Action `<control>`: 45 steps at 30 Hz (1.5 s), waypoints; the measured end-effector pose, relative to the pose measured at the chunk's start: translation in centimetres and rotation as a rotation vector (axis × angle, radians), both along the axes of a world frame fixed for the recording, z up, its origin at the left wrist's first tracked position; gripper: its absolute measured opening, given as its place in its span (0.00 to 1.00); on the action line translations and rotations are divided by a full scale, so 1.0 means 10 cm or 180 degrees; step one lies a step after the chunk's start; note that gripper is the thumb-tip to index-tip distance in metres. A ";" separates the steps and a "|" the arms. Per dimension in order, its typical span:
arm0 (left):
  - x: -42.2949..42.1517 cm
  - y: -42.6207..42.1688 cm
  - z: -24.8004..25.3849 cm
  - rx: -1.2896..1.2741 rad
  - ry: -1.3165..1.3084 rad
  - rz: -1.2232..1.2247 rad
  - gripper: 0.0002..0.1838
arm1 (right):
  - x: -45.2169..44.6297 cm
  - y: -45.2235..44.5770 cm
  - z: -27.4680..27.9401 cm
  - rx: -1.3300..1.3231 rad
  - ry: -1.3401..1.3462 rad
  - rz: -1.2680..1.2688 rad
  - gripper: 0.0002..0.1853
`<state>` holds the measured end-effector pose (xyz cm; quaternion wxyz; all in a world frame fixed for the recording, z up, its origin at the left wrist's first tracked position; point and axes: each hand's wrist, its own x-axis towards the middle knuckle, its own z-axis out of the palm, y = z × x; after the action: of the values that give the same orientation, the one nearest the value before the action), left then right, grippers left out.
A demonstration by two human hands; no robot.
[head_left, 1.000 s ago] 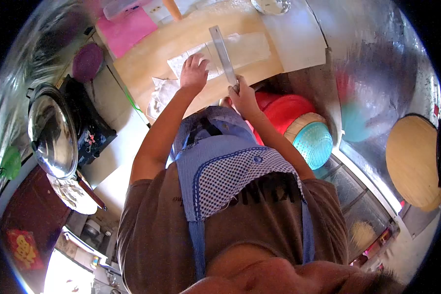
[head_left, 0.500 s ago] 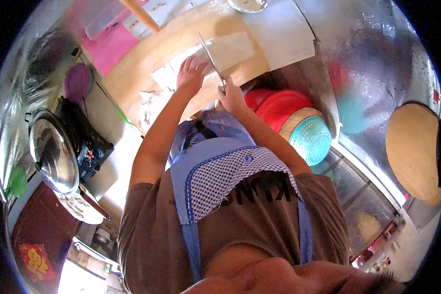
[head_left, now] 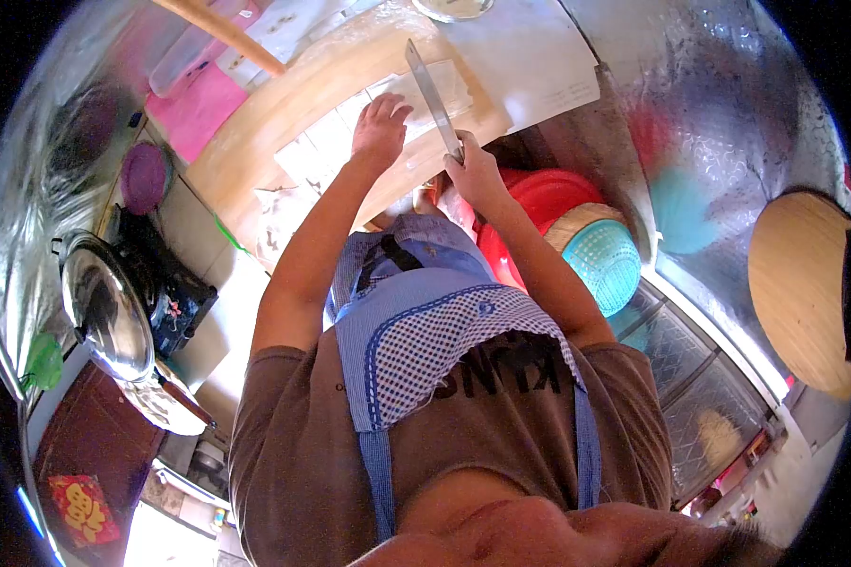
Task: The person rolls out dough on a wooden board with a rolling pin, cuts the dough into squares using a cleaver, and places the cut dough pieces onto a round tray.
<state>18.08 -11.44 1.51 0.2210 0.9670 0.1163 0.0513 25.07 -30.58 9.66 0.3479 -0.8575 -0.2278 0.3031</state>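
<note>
A long-bladed knife (head_left: 431,98) is in my right hand (head_left: 477,177), its fingers wrapped round the handle and the blade pointing away from me. My left hand (head_left: 382,132) lies with fingers apart over a pale, flat sheet that looks like rolled dough (head_left: 447,83). Left of that hand, the sheet is divided into strips or pieces (head_left: 314,149), with thin lines between them. All of this rests on a wooden board (head_left: 241,142). The blade stands to the right of my left hand, over the sheet. Whether it touches the sheet I cannot tell.
A rolling pin (head_left: 222,36) lies at the far left of the board. Beside my right arm are a red basin (head_left: 550,194) and a turquoise basket (head_left: 603,267). A lidded pan (head_left: 109,307) stands at left. A round wooden board (head_left: 799,293) leans at right.
My right hand has moved right with the knife, and the blade's flat side now shows more. My left hand has shifted slightly right and its fingers look more lifted. The whole view has shifted a little.
</note>
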 end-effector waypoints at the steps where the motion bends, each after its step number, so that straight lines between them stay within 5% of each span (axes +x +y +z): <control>1: 0.03 0.00 -0.02 -0.0112 0.0093 0.0121 0.22 | 0.02 -0.01 0.00 0.0024 -0.0020 0.0015 0.23; 5: 0.21 0.12 -0.11 0.0131 -0.0293 0.0636 0.25 | 0.04 -0.06 -0.05 0.0200 -0.0189 0.0054 0.21; 12: 0.49 0.28 0.00 -0.0028 0.0892 0.1141 0.19 | 0.05 -0.19 -0.10 0.0299 0.0060 -0.0147 0.22; 15: 0.41 0.24 -0.01 0.0185 0.0748 0.0907 0.14 | 0.08 -0.25 -0.14 0.0355 -0.0025 -0.0236 0.23; 19: 0.16 0.06 -0.10 0.0968 -0.0588 0.0010 0.09 | 0.12 -0.33 -0.06 0.0118 0.0227 -0.0534 0.25; 25: 0.19 0.01 -0.08 -0.0192 -0.0464 0.0786 0.12 | 0.19 -0.39 -0.05 0.0084 0.0566 -0.0689 0.25; 27: 0.30 0.09 -0.07 -0.1331 -0.0516 0.1418 0.13 | 0.21 -0.39 -0.06 0.0132 0.0576 -0.0650 0.26; 38: 0.43 0.35 -0.09 -0.1254 0.0235 0.1456 0.14 | 0.30 -0.06 -0.02 -0.0016 0.0654 0.0241 0.23; 41: 0.44 0.34 -0.10 -0.1137 0.0250 0.1281 0.14 | 0.19 -0.07 -0.53 -0.0146 0.0300 0.0303 0.22; 45: 0.42 0.34 0.07 -0.1282 0.0431 0.1400 0.17 | 0.18 -0.10 -0.44 0.0153 0.0362 -0.0035 0.23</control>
<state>22.26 -8.04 2.23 0.3836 0.8566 0.3451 0.0092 26.87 -31.56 5.22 0.3824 -0.8315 -0.2101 0.3438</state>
